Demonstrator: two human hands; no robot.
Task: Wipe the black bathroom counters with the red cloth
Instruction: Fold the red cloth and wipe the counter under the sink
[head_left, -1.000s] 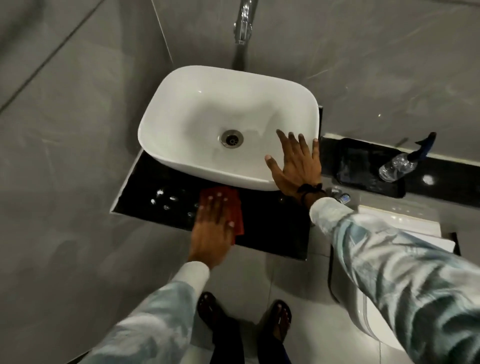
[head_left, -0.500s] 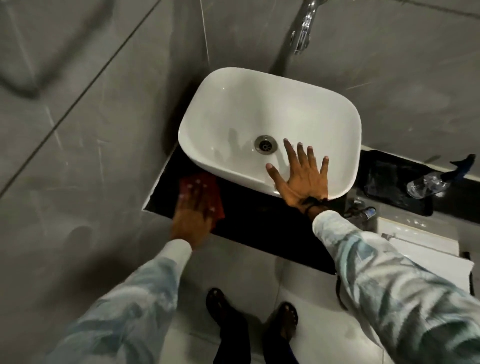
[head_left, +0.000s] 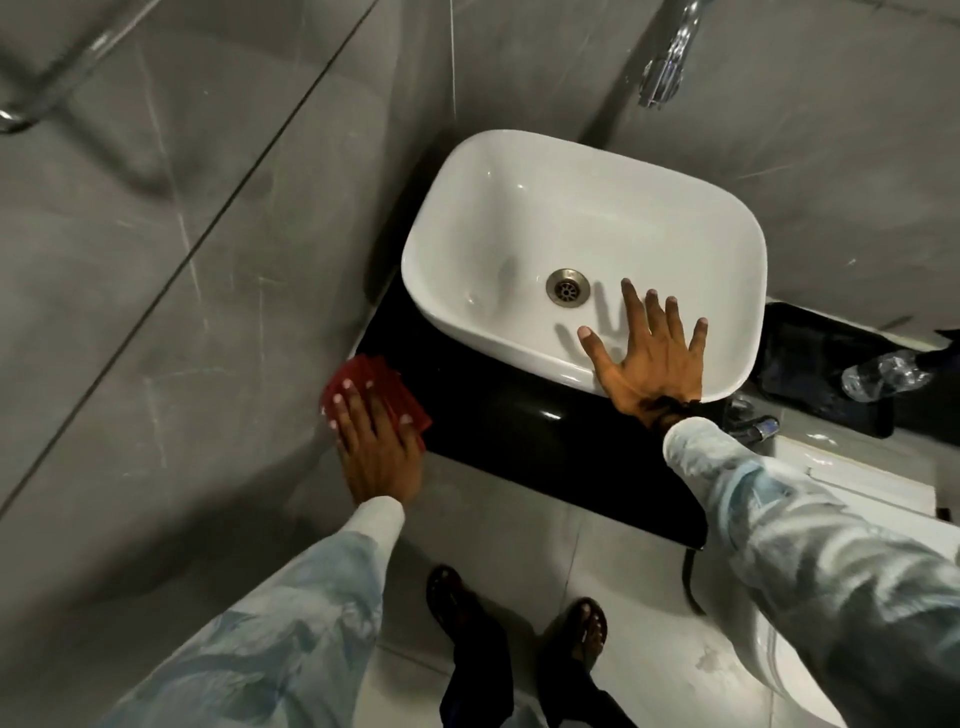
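Observation:
A glossy black counter (head_left: 524, 436) runs under a white basin (head_left: 519, 218). My left hand (head_left: 376, 447) lies flat on the red cloth (head_left: 366, 376), pressing it onto the counter's left end, right against the grey wall. My right hand (head_left: 649, 358) rests with spread fingers on the basin's near right rim and holds nothing. A second black counter (head_left: 815, 374) lies further right, behind the basin's corner.
A chrome tap (head_left: 667, 57) sticks out of the wall above the basin. A clear plastic bottle (head_left: 883, 374) lies on the right counter. A white toilet tank (head_left: 857, 467) sits below it. My feet in sandals stand on the pale tiled floor (head_left: 498, 525).
My left hand has slid the red cloth leftward along the black counter, from under the basin's middle to the counter's left end. My right hand stays on the basin rim.

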